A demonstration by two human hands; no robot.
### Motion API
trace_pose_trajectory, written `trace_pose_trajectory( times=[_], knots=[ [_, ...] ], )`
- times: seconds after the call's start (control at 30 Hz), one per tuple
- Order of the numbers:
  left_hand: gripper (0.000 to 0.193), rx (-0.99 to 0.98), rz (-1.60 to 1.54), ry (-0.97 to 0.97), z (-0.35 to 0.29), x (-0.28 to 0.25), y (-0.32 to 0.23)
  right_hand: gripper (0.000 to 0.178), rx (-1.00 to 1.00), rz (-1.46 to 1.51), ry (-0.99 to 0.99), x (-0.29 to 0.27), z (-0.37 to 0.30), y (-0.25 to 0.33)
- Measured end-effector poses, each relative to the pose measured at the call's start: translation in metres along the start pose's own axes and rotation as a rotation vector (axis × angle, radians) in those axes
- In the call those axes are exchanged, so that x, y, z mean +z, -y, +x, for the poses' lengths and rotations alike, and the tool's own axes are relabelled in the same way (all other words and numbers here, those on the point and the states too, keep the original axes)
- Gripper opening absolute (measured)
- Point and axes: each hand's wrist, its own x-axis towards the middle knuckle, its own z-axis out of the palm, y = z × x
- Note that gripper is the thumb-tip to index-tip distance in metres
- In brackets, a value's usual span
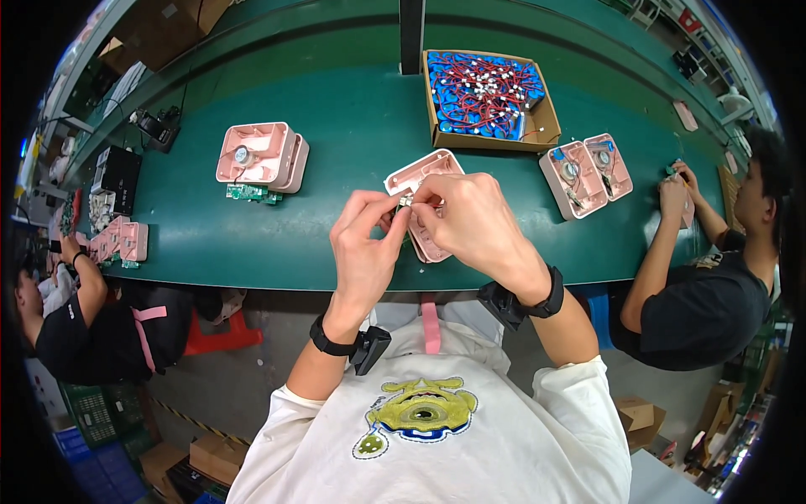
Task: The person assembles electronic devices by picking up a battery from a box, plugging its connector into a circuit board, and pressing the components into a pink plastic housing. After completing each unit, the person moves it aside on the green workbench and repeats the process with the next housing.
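Above the near middle of the bench, my left hand and my right hand meet at the fingertips. Between them they pinch a small white connector; its fine detail is too small to make out. Under my hands lies an open pink plastic housing in two parts, one half farther off and the other partly covered by my right hand. A bit of green shows beside the nearer half, mostly hidden by my fingers.
At the back, a cardboard box holds blue battery packs with red leads. Pink housings with speakers stand left and right, the left stack over a green circuit board. Co-workers sit at right and left. A post rises behind.
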Motion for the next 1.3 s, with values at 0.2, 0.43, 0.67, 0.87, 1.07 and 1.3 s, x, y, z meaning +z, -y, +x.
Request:
trace_pose_trajectory(
  times=[0.2,0.43,0.67,0.87,1.07,1.3],
  knots=[
    [0.019,-0.012,-0.003,0.004,0.000,0.000,0.000,0.011,0.024,0.024,0.003,0.001,-0.001,-0.001],
    [0.019,-0.039,0.005,0.005,-0.001,0.001,-0.003,0.010,-0.022,0.024,-0.011,0.002,-0.003,0.000],
    [0.020,-0.072,-0.028,0.050,-0.002,-0.003,0.000,0.010,-0.023,0.006,0.003,0.000,-0.005,0.004],
    [0.020,-0.044,-0.042,0.032,-0.002,0.000,0.001,0.009,-0.027,0.024,-0.011,0.003,-0.005,0.002],
    [0.020,0.075,0.014,0.000,-0.002,0.001,0.003,0.007,-0.054,0.021,-0.034,0.006,-0.005,0.002],
    [0.021,0.078,0.019,0.008,-0.002,0.004,0.002,0.004,-0.065,-0.027,-0.107,0.017,-0.007,0.001]
  ],
)
